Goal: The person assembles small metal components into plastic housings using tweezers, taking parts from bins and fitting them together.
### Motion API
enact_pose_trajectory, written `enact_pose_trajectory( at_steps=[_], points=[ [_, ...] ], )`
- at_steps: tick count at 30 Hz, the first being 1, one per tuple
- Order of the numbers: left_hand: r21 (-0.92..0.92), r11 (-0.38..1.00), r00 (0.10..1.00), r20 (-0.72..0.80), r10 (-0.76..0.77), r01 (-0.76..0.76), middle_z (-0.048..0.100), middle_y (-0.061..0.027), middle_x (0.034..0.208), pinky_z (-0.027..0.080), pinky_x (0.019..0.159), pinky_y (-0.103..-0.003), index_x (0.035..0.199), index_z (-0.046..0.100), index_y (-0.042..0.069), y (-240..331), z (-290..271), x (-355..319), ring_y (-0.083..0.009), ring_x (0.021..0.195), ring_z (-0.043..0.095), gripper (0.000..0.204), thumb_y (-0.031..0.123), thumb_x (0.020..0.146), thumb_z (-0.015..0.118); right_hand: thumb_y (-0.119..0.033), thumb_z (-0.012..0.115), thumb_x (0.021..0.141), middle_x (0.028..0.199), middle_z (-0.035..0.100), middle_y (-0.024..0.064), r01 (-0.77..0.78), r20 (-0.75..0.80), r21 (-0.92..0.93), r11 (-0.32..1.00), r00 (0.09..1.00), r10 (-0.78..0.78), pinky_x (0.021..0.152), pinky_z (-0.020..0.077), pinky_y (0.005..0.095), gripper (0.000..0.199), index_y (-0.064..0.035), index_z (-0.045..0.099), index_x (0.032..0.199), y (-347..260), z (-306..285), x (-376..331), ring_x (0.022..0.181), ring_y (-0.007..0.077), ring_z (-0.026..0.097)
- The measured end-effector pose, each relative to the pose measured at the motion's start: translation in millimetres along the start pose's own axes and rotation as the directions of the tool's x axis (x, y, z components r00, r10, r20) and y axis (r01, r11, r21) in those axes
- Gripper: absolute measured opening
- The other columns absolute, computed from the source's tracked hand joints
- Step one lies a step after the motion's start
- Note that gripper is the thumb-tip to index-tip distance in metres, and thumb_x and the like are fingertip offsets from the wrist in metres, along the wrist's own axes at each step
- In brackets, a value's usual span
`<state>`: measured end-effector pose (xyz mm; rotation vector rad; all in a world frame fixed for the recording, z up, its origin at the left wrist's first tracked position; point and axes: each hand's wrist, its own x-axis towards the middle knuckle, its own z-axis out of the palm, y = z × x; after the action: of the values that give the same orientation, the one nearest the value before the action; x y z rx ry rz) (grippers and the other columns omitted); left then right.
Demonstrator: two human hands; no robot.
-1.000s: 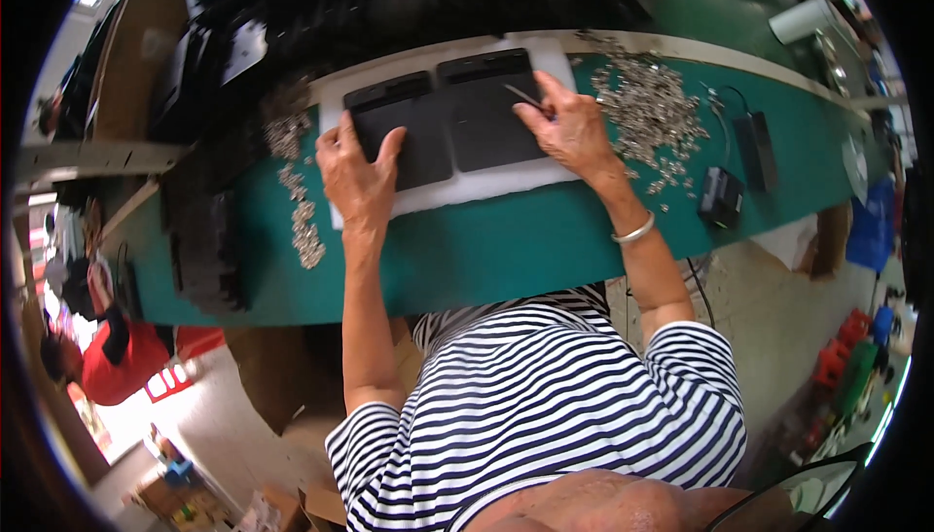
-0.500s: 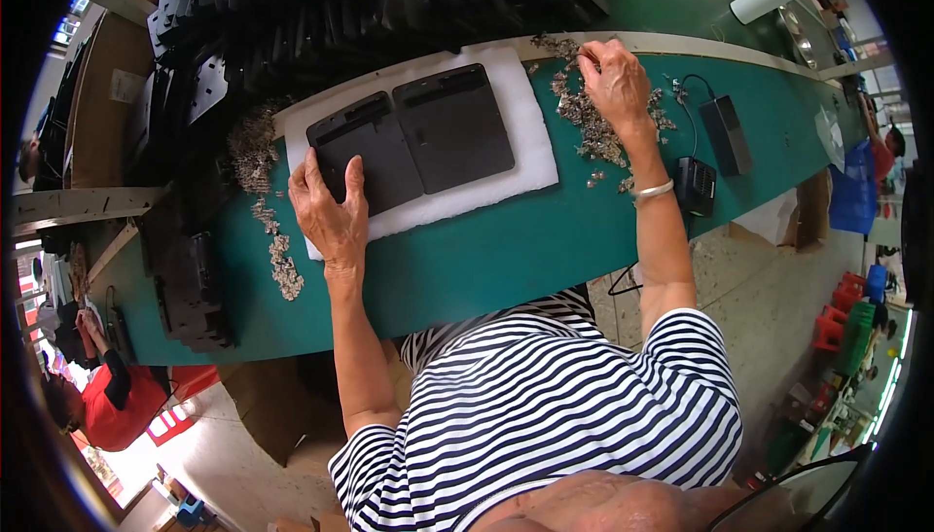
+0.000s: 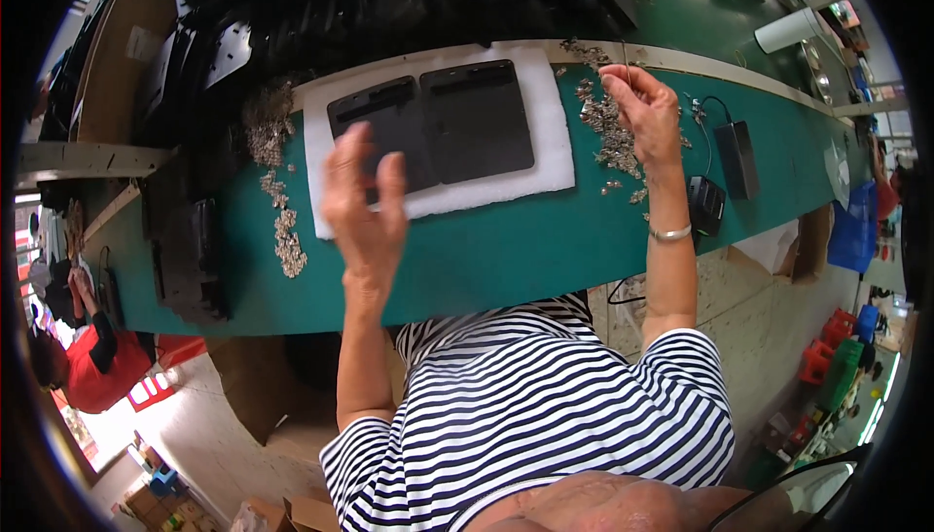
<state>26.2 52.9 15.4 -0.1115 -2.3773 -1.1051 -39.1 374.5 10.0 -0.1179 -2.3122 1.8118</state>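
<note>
As the left hand [image 3: 365,196] blurs, open and spread, over the leftmost of 2 black panels [image 3: 477,124] lying side by side on a white pad [image 3: 553,148] at upper centre of the frame, it no longer rests along that panel's edge, so the panel seems less steadied; whether they touch, I cannot tell. Right of centre, the right hand [image 3: 650,119], beside small metal parts [image 3: 613,146], pinches what looks like a thin stick [image 3: 625,52].

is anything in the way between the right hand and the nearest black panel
Nothing visible blocks the right hand from the nearest black panel: between them lie scattered small metal parts, green tabletop and the white pad's bare edge. The blurred left hand overlaps only the other panel in this view.
</note>
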Motion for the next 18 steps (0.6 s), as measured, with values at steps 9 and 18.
enact_pose_trajectory(
  at_steps=[9, 18],
  points=[
    [-0.767, 0.298, 0.819, 0.564, -0.109, 0.568, 0.068, -0.0087, 0.098, 0.054, 0.067, -0.024, 0.117, 0.06, -0.004, 48, 77, -8, -0.0119, 0.086, 0.065, 0.03, 0.012, 0.093, 0.064, -0.001, 0.075, 0.078, 0.087, 0.06, 0.0006, 0.448, -0.077, -0.241, 0.861, 0.875, -0.477, 0.051, 0.0403, 0.0189, 0.012, -0.0027, 0.07, 0.089, -27, 77, -57, 0.062, 0.005, 0.05],
    [-0.833, 0.368, 0.909, 0.356, -0.216, 0.414, 0.068, -0.0041, 0.086, 0.054, 0.065, -0.022, 0.102, 0.064, -0.002, 40, 80, -11, -0.0087, 0.076, 0.064, 0.015, 0.01, 0.095, 0.062, 0.001, 0.074, 0.077, 0.087, 0.059, 0.0041, 0.536, -0.057, -0.286, 0.794, 0.818, -0.573, 0.052, 0.0449, 0.0213, 0.015, -0.0039, 0.069, 0.089, -29, 95, -70, 0.064, 0.0108, 0.056]
  ],
)
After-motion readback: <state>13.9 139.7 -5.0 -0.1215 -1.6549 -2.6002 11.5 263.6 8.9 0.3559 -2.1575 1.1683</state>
